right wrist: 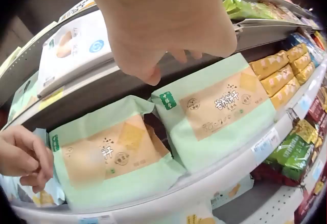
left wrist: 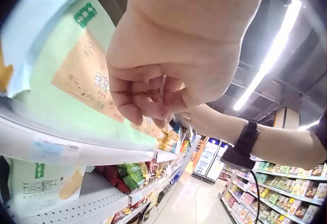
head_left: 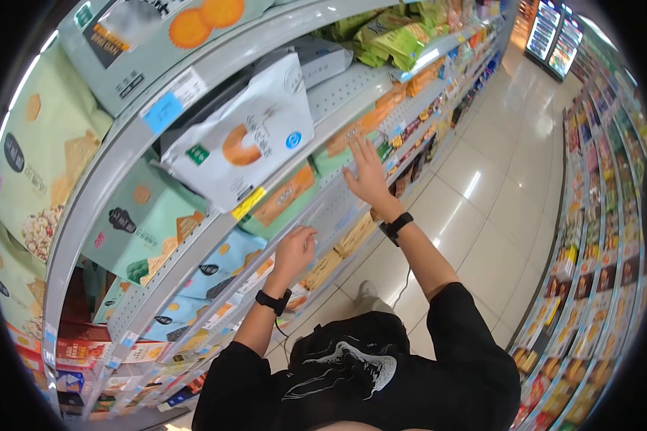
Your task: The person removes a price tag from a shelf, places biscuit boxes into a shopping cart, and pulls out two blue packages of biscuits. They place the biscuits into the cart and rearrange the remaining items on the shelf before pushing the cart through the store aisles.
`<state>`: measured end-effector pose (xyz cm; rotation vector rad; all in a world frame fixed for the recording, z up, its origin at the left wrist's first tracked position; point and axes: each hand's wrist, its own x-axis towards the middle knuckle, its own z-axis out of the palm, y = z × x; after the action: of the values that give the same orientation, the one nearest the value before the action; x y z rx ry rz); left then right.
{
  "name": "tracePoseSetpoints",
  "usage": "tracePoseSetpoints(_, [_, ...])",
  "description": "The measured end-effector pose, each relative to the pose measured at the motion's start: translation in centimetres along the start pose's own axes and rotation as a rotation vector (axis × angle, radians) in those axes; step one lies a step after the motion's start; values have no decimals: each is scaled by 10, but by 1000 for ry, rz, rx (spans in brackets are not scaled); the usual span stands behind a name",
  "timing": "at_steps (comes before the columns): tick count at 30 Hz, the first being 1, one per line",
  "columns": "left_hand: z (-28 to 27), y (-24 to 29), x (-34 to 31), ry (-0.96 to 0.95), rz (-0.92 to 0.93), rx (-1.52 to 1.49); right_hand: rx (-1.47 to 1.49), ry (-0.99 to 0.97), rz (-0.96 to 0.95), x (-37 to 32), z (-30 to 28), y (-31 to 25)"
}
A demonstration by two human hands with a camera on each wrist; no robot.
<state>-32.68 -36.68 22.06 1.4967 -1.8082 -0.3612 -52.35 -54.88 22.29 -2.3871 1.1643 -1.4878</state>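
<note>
In the head view the right hand (head_left: 369,174) reaches over the shelf with fingers spread, holding nothing. The right wrist view has this hand (right wrist: 171,45) above two light green bags, one at right (right wrist: 214,109) and one at left (right wrist: 110,152), with no grip on either. My left hand (head_left: 295,251) hangs by the shelf front, its fingers loosely curled and empty; in the left wrist view the hand (left wrist: 168,70) is in front of a green bag (left wrist: 76,75). A white bag with a ring-shaped picture (head_left: 248,136) lies on the shelf above.
Shelf edges (head_left: 126,144) curve along the left, with green snack bags (head_left: 395,39) farther up and yellow packs (right wrist: 278,78) beside the green bags. A tiled aisle (head_left: 474,187) runs between these and the opposite shelves (head_left: 589,287). Lit coolers (head_left: 556,36) stand at the far end.
</note>
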Motion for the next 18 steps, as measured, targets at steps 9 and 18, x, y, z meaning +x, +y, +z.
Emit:
tracePoseSetpoints(9, [39,9,77,64,-61,73,-56,-310,-283,91,46,15])
tracePoseSetpoints(18, [45,-10,91,54,-144,101,-36,-393,-232,107,83,23])
